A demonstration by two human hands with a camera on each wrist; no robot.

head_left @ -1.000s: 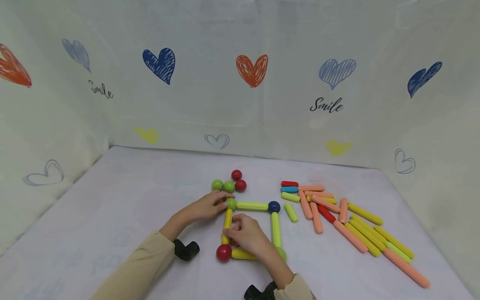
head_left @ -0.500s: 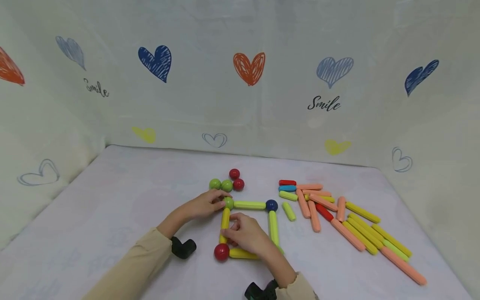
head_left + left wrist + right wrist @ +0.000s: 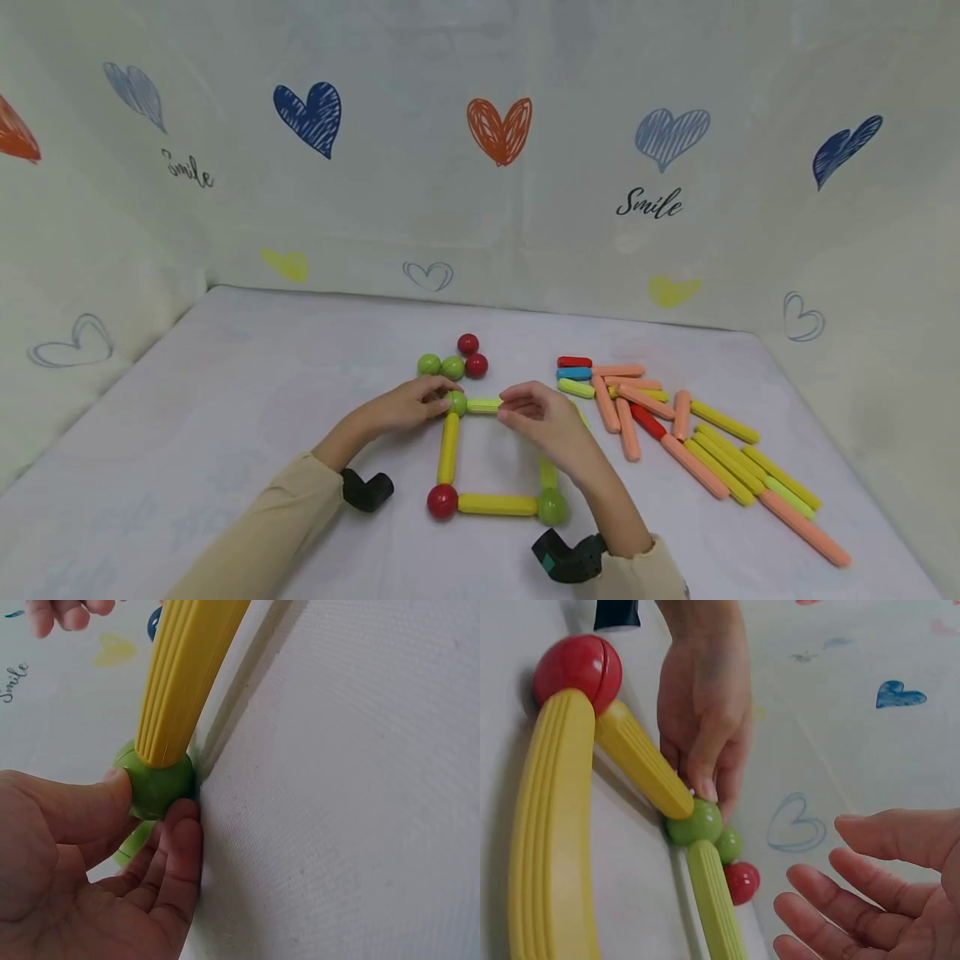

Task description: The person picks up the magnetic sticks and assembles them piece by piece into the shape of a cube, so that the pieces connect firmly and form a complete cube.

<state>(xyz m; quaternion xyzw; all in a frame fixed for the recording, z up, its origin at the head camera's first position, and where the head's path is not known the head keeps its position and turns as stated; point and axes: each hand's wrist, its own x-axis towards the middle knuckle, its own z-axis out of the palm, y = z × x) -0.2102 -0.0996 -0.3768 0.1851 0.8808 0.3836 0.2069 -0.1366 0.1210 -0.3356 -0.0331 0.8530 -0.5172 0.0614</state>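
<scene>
My left hand (image 3: 408, 407) pinches the green ball (image 3: 457, 403) at the far left corner of a four-sided frame of sticks and balls. In the left wrist view, thumb and fingers grip that green ball (image 3: 156, 784), with a yellow stick (image 3: 184, 682) attached. A red ball (image 3: 442, 502) joins the yellow left stick (image 3: 447, 450) and the yellow near stick (image 3: 497, 504), which ends at another green ball (image 3: 552, 506). My right hand (image 3: 551, 425) is above the frame's far right part, hiding that corner; in the right wrist view its fingers (image 3: 855, 900) are spread and hold nothing.
Beyond the left hand lie loose green balls (image 3: 429, 365) and red balls (image 3: 476, 365). To the right are scattered several orange sticks (image 3: 697, 468), yellow sticks (image 3: 723, 421), and a few red, blue and green ones. A cloth with printed hearts (image 3: 498, 132) hangs behind the table.
My right hand has let go of the yellow left stick and moved right and away, over the far side of the frame. My left hand stays at the green ball.
</scene>
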